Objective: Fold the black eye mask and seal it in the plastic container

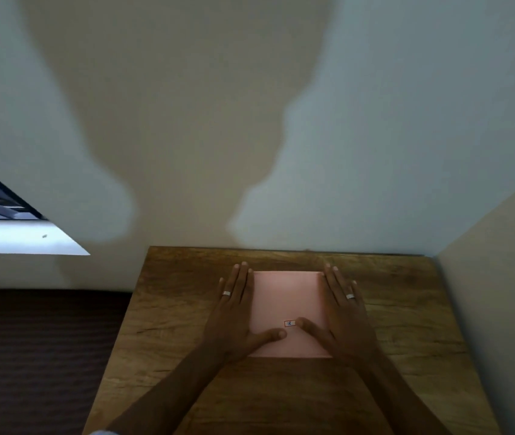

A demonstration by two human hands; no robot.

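A flat pink rectangular sheet or card (286, 296) lies on the wooden table (181, 309), with a small label near its lower middle. My left hand (235, 312) rests flat along its left edge, fingers together, thumb lying across the pink surface. My right hand (344, 312) rests flat along the right edge in the same way, thumb pointing inward beside the label. Each hand wears a ring. No black eye mask and no plastic container appear in view.
The table stands against a pale wall (250, 120) and into a corner on the right (485, 277). A dark ribbed surface (36, 356) lies to the left of the table. A window opening (5, 215) is at the far left.
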